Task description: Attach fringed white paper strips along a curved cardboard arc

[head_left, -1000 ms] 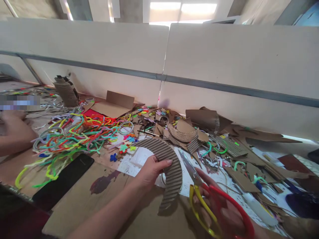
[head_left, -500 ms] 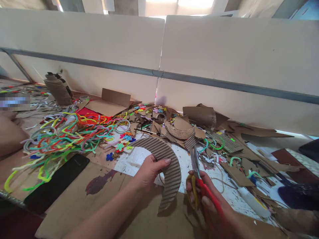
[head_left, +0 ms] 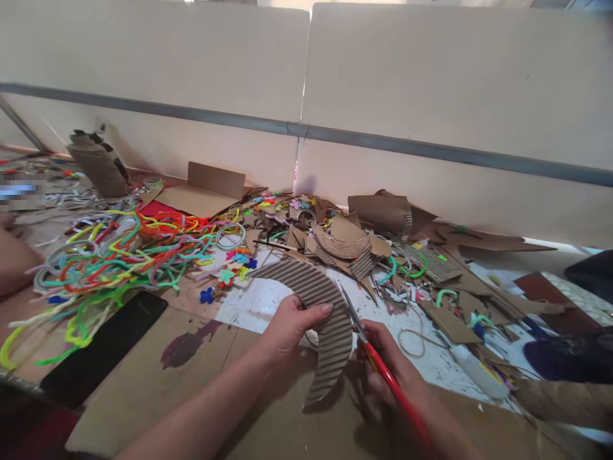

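A crescent of corrugated cardboard, its ridges showing as stripes, is pinched in my left hand with the thumb on top. My right hand grips a pair of scissors with red on the handle. The blades point up and to the left, close beside the crescent's outer right edge; whether they touch it I cannot tell. Below both hands lies a flat brown cardboard sheet with a dark stain.
Pipe cleaners are heaped at left beside a black phone-like slab. Cardboard scraps and felt flowers lie behind the crescent. A white glue bottle lies at right. Another person's arm shows at the left edge.
My right hand has turned the scissors leftward, bringing the blades from apart to right beside the crescent's outer edge. My left hand keeps its hold. The view has tipped slightly downward.
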Tool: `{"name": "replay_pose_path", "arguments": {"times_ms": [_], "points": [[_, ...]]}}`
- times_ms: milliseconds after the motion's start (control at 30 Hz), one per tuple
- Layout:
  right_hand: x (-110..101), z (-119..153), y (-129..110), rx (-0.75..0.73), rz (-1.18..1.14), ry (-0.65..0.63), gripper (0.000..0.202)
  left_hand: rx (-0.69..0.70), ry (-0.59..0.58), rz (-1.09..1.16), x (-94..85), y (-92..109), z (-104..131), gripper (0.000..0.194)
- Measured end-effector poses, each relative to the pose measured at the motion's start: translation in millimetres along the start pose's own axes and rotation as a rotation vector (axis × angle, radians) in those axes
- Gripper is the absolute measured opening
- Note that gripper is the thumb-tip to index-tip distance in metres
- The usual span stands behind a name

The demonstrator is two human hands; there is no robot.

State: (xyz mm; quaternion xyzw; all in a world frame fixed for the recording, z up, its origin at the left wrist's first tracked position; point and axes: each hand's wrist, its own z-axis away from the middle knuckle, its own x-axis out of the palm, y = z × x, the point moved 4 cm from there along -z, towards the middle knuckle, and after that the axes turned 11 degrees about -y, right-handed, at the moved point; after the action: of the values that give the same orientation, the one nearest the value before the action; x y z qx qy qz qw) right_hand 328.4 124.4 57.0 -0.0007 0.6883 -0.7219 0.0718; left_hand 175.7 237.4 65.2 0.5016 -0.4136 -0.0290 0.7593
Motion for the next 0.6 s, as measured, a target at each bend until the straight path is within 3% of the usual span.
{"name": "replay_pose_path", "arguments": {"times_ms": [167,467,600], "points": [[-1,0,6,0.002,-0.020,-0.002,0.074,0.013,-0.018,-0.003,-0.6,1,-1,0.028],[7,3,-9,0.022,-0.019,-0.021,0.072,0.016,-0.027,-0.022,1.3,4,0,0.029],[7,4,0,0.041,-0.017,-0.005,0.066,0.020,-0.029,-0.041,0.7,4,-1,0.029]]}}
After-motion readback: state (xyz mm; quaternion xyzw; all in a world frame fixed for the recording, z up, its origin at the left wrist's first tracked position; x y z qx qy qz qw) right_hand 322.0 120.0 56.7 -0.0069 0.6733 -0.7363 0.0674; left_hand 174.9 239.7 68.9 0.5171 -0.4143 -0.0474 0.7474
